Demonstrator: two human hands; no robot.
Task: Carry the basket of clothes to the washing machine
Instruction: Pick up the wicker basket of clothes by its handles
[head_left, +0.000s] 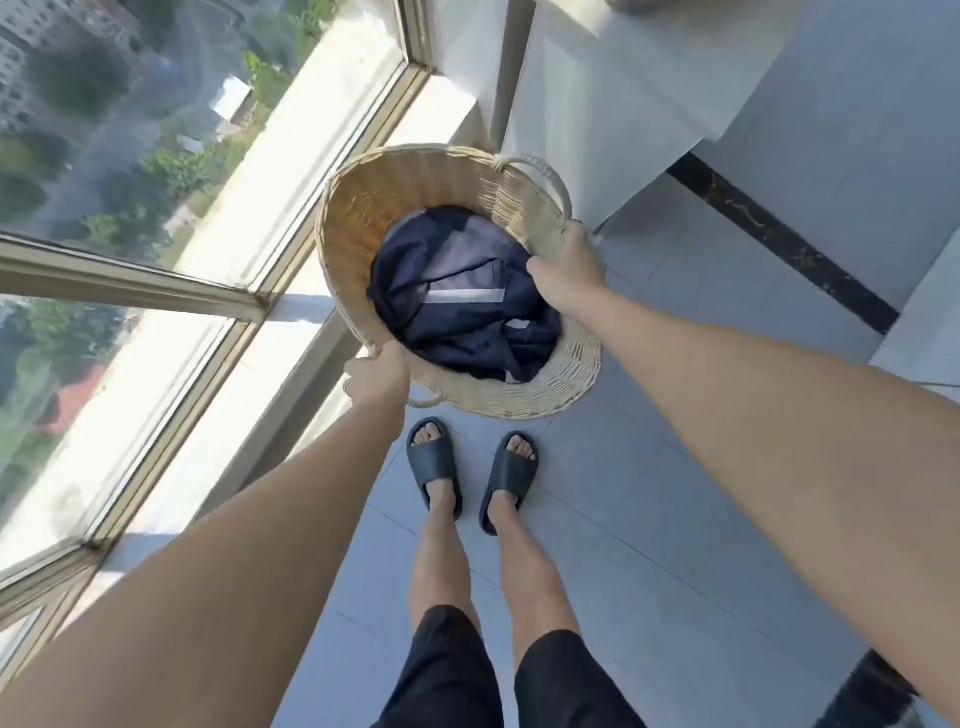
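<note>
A round wicker basket (384, 197) hangs tilted in front of me above the tiled floor, its opening turned toward me. Dark navy clothes (457, 306) with a pale stripe lie inside it. My left hand (376, 376) grips the near-left rim beside a small loop handle. My right hand (569, 270) grips the right rim just below the larger arched handle (545, 176). A white appliance-like cabinet (613, 104) stands directly behind the basket; I cannot tell whether it is the washing machine.
A large floor-to-ceiling window with a metal frame (156, 291) runs along the left. My feet in dark slippers (470, 467) stand on grey floor tiles. A black marble strip (779, 239) crosses the floor at right.
</note>
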